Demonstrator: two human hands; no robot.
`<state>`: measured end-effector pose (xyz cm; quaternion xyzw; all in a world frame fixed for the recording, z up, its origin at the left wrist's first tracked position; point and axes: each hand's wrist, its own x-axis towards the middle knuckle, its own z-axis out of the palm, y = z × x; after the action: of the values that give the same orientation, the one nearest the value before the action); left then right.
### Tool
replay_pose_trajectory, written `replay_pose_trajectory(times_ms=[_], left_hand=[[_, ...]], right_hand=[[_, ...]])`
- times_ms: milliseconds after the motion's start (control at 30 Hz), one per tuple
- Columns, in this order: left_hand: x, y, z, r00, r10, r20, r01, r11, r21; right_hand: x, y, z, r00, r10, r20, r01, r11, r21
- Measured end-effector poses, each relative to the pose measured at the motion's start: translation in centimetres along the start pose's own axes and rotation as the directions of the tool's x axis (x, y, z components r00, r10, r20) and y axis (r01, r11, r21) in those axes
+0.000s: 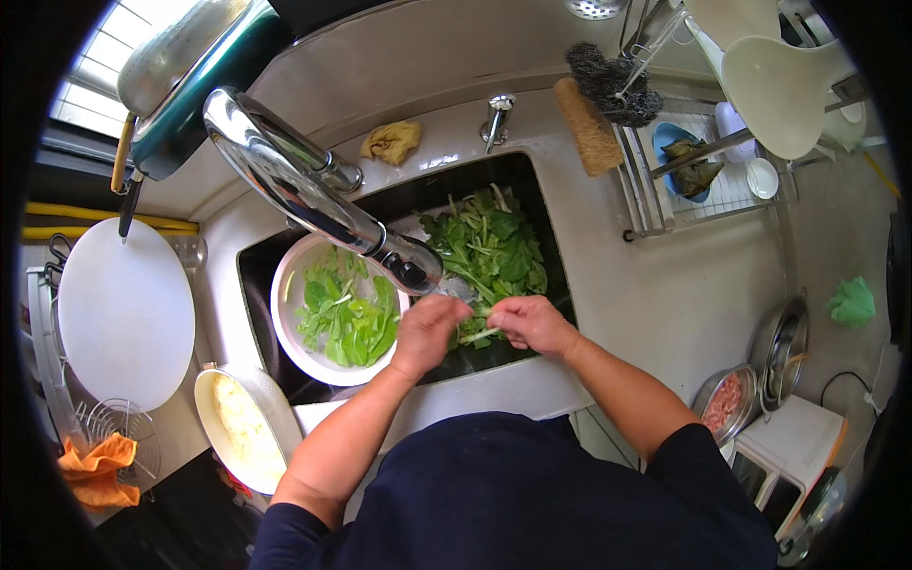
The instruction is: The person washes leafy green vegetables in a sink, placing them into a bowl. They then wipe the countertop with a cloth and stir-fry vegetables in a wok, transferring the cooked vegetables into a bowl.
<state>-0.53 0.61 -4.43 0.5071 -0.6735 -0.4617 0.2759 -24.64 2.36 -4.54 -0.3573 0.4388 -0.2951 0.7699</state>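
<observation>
Both hands meet over the front of a dark sink (463,367), just below the chrome faucet head (413,267). Pinched in my right hand (531,324) is a pale green stem (482,312) of leafy greens. My left hand (433,331) has its fingers curled at the stem's other end; whether they grip it is unclear. Behind and beneath the hands, a heap of leafy greens (499,246) fills the sink's right part. To the left sits a white basin (279,313) with loose green leaves (349,320) inside.
Left of the sink stand a round white cutting board (127,313) and an oval pot (281,406) with pale yellow contents. A yellow cloth (392,142) and a small chrome spout (496,121) are behind it. At right are a dish rack (645,206) and a metal bowl of raw minced meat (723,405).
</observation>
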Motion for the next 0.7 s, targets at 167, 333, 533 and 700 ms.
replay_pose_trajectory(times_ms=[167, 333, 533, 700], left_hand=[[0.8, -2.0, -2.3, 0.78, -0.593, -0.199, 0.379, 0.701, -0.604], [-0.1, 0.6, -1.8, 0.761, -0.624, 0.179, 0.6, 0.571, -0.561], [0.5, 1.1, -0.6, 0.719, -0.663, 0.207, 0.606, 0.453, -0.654], [0.9, -0.8, -0.7, 0.92, -0.391, -0.013, 0.385, 0.911, -0.149]], right_hand=[[-0.6, 1.2, 1.2, 0.969, 0.153, -0.194, -0.057, 0.902, 0.428], [0.9, 1.7, 4.1, 0.977, 0.034, -0.21, 0.081, 0.856, 0.511], [3.2, 4.3, 5.9, 0.99, -0.042, -0.131, 0.065, 0.983, 0.171], [3.7, 3.5, 4.7, 0.902, -0.428, -0.064, 0.195, 0.534, -0.822]])
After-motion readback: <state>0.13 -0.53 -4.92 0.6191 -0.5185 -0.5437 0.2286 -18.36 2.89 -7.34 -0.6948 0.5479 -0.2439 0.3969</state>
